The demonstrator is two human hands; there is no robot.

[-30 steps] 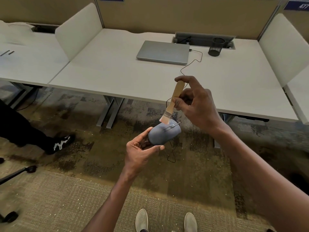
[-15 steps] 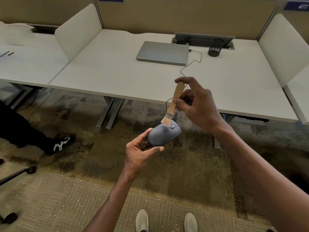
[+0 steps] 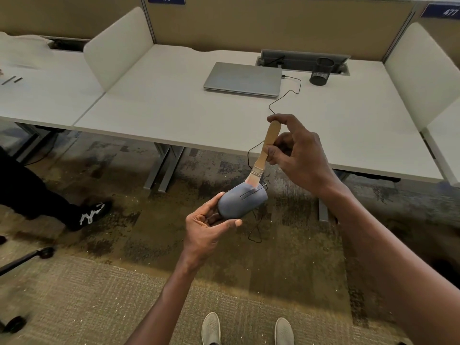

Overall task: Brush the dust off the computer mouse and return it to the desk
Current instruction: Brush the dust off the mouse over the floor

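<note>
A grey-blue computer mouse [image 3: 240, 201] is held in the air in front of the desk, gripped at its rear by my left hand [image 3: 207, 232]. Its thin black cable [image 3: 283, 94] runs up over the desk edge to the laptop. My right hand [image 3: 298, 155] holds a small wooden-handled brush [image 3: 265, 153] upright-tilted, and the pale bristles touch the front top of the mouse near its scroll wheel. The white desk [image 3: 174, 108] lies beyond both hands.
A shut silver laptop [image 3: 242, 79] and a black mesh pen cup [image 3: 321, 72] stand at the desk's back. White divider panels [image 3: 119, 46] flank the desk. Another person's leg and black shoe [image 3: 89, 214] are at the left. My own shoes [image 3: 211, 328] show below.
The brush has shifted slightly right along the mouse's front top, with bristles staying in contact. The mouse and my left hand have barely moved.
</note>
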